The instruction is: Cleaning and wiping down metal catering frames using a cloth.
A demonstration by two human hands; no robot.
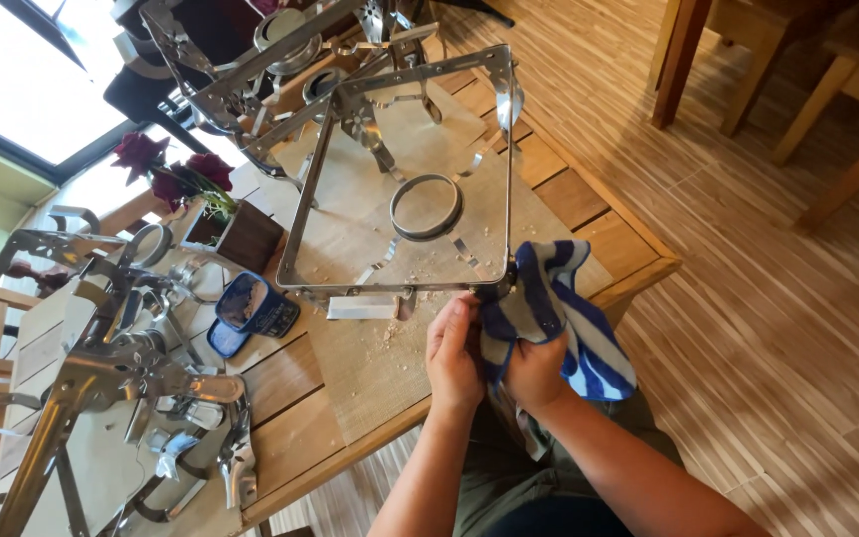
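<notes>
Holding a blue and white striped cloth (pixel 559 323), the right hand (pixel 534 373) is closing around it and pressing it on the near corner of a shiny square metal frame (pixel 400 159) that is standing on the wooden table (pixel 300 418). The left hand (pixel 452 353) is sitting just beside the right one, with its fingers bent and pinching the cloth too, right at the table's front edge. More shiny metal frames (pixel 101 368) are lying on the left, near a small blue tin (pixel 256 306) and a wooden box with dark red roses (pixel 176 174).
</notes>
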